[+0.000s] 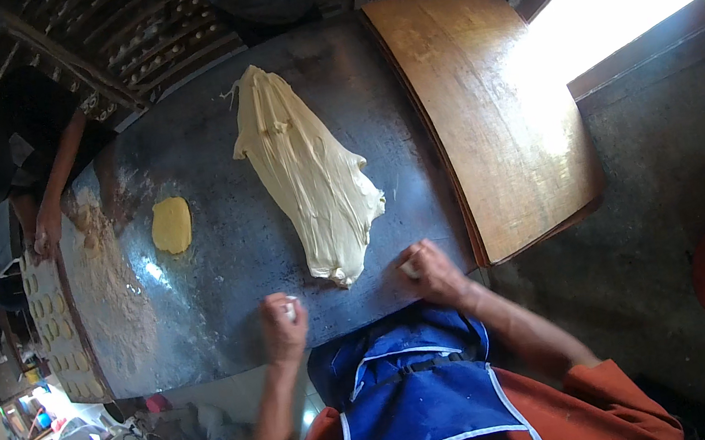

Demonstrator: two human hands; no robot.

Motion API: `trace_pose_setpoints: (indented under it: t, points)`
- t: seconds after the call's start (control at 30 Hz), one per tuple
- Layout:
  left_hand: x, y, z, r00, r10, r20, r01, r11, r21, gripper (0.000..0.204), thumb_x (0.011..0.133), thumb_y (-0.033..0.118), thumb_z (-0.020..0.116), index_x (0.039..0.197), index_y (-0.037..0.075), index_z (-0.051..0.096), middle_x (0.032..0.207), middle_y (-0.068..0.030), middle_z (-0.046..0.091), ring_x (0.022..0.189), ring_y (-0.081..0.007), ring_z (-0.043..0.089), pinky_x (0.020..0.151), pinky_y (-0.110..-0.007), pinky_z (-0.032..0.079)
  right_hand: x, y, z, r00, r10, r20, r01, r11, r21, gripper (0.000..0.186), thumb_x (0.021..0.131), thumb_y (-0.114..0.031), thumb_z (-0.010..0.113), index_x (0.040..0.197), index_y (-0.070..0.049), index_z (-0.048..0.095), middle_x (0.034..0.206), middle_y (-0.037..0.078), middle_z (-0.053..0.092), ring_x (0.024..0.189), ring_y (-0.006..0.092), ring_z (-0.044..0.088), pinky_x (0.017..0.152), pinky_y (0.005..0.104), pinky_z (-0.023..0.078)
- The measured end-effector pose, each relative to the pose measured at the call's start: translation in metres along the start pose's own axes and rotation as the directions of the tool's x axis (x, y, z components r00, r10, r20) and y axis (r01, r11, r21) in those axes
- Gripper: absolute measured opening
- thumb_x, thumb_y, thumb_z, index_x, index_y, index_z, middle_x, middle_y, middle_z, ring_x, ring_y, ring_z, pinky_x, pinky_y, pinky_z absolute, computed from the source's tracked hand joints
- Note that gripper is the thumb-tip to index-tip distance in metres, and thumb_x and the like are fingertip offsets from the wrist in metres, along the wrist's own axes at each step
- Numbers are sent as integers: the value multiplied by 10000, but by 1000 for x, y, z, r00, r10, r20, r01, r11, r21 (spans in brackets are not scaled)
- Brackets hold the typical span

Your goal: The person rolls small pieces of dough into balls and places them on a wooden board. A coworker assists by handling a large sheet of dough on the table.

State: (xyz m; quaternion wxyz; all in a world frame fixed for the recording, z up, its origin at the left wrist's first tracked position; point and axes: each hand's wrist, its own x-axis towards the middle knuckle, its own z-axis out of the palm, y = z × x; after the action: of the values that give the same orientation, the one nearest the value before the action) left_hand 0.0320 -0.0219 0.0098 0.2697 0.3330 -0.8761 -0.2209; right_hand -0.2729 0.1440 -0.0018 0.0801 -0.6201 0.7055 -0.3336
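Note:
A long, stretched mass of pale dough [301,164] lies across the dark worktable [218,282], its near end tapering toward me. My left hand [285,327] is closed in a fist at the table's near edge, left of that end, with a small whitish lump of dough [291,311] showing in the fingers. On the other side, my right hand [436,276] is also closed, around another small pale lump of dough [411,268]. Both fists are apart from the large dough. A flat yellow piece of dough [172,225] rests farther left on the table.
Stacked wooden boards [491,122] cover the table's right end. Scattered flour [112,287] lies at the left, beside a tray [75,345] with rows of small dough pieces. Another person's arm [61,174] reaches to that tray; racks [142,43] stand behind.

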Motion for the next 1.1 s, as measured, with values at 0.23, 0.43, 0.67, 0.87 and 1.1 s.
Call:
trace_pose_setpoints:
  t: [0.23,0.43,0.67,0.87,1.1]
  points:
    - [21,3,21,958,-250,-142,244,968,-55,259,866,23,716,1010,57,504,918,-143,571,851,-337,587,799,-470,474,33,-31,28,970,86,-227,-101,993,-55,261,816,-27,693,947,-17,467,839,160,483,750,366,489,661,472,391]
    - [20,-41,-10,924,-343,-169,345,938,-18,296,851,8,735,1027,60,503,969,-152,586,887,-357,587,821,-481,470,60,0,-1,971,132,-197,-184,943,-276,304,818,-105,734,990,-6,504,896,167,514,862,388,514,691,529,393]
    - [-24,-27,-28,962,-242,-127,249,968,40,196,905,8,661,1002,41,494,979,-158,577,907,-362,561,850,-488,446,10,19,-14,988,141,-68,-152,968,-199,233,827,-97,686,947,-47,493,857,188,480,834,406,499,699,553,393]
    - [-21,4,-23,939,-332,-92,342,931,127,234,824,20,679,1030,20,568,1063,-176,583,1031,-382,566,901,-481,461,0,-17,-2,990,108,-94,-115,990,-78,260,790,-63,712,929,-36,494,864,153,483,835,357,518,744,469,412]
    - [60,35,-101,724,-20,689,-9,999,39,269,690,-27,677,953,28,671,1123,-156,557,1115,-368,585,949,-461,495,-10,-28,-49,980,197,-1,-194,962,-195,249,828,-116,682,1039,-18,593,1038,153,559,998,317,569,891,432,505]
